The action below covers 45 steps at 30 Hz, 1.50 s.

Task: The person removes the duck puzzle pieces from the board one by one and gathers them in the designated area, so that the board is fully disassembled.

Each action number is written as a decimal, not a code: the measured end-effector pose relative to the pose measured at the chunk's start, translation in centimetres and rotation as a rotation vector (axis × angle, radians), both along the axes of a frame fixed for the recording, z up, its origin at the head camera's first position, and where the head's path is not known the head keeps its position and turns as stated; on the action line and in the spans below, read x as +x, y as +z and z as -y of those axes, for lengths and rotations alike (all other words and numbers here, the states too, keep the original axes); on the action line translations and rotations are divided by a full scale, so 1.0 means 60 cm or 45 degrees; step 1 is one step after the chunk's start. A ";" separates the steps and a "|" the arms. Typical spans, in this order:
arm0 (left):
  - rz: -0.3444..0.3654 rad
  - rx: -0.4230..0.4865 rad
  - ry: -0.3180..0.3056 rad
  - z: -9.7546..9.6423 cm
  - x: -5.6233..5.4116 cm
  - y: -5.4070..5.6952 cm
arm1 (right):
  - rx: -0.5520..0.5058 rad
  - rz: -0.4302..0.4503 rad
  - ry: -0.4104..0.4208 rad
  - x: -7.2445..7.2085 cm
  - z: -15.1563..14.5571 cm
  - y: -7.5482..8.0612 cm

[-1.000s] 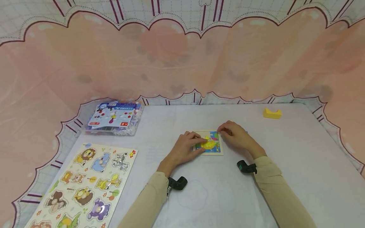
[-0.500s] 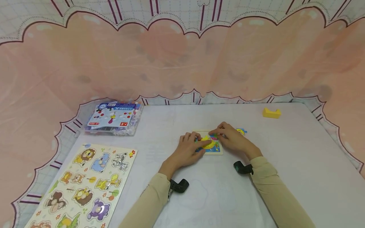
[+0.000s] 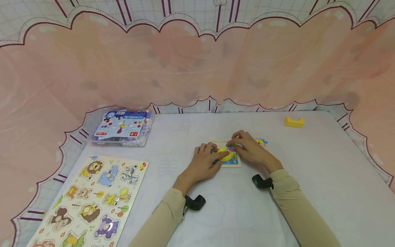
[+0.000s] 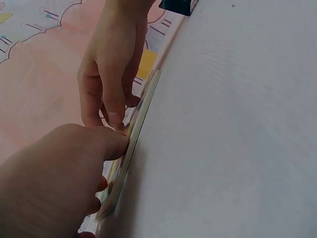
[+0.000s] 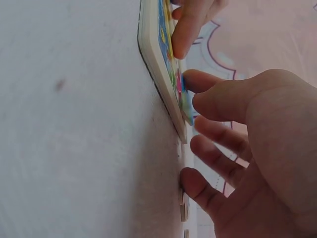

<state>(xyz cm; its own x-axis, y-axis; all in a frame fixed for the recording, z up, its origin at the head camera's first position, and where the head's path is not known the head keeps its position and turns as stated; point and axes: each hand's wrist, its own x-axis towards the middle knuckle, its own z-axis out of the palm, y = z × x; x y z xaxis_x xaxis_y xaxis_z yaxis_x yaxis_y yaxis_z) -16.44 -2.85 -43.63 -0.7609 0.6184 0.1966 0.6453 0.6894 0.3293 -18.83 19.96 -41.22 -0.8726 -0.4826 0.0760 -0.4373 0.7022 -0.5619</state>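
A small framed jigsaw puzzle point(image 3: 234, 162) with a yellow and blue picture lies flat mid-table. My left hand point(image 3: 202, 164) rests on its left side, index finger stretched over the yellow part and thumb at the near side. At the board's upper right, my right hand point(image 3: 251, 147) pinches a blue-green puzzle piece point(image 5: 187, 109) between thumb and index finger. In the right wrist view that piece tilts slightly up from the board point(image 5: 154, 57); its other fingers spread apart. A loose blue and yellow piece point(image 3: 261, 141) lies beyond the right hand. Fingers partly hide the picture.
A large animal puzzle board point(image 3: 123, 209) lies at the left. Behind it stands a clear plastic box point(image 3: 140, 141) with a printed blue card. A yellow notched block point(image 3: 294, 122) sits at the back right. Patterned fabric point(image 3: 197, 68) rises behind the table.
My right hand has moved left from the board's right corner onto its upper part, uncovering the loose piece behind. My left index finger has reached slightly further right.
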 end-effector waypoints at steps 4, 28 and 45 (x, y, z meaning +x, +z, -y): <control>-0.009 -0.011 0.003 0.000 0.000 0.001 | -0.021 -0.001 0.013 -0.001 0.003 0.002; 0.016 -0.015 -0.002 0.000 -0.003 0.003 | -0.255 0.107 -0.136 -0.009 0.008 -0.002; 0.015 0.010 0.008 0.000 -0.002 -0.003 | -0.194 0.080 -0.101 -0.001 0.003 -0.004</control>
<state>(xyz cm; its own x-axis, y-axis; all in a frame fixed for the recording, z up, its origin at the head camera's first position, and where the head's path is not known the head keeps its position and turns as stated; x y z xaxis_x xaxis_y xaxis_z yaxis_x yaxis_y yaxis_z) -16.54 -2.87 -43.80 -0.7670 0.6121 0.1925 0.6371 0.6906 0.3422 -18.88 19.76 -41.47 -0.9129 -0.3989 0.0869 -0.3442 0.6376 -0.6892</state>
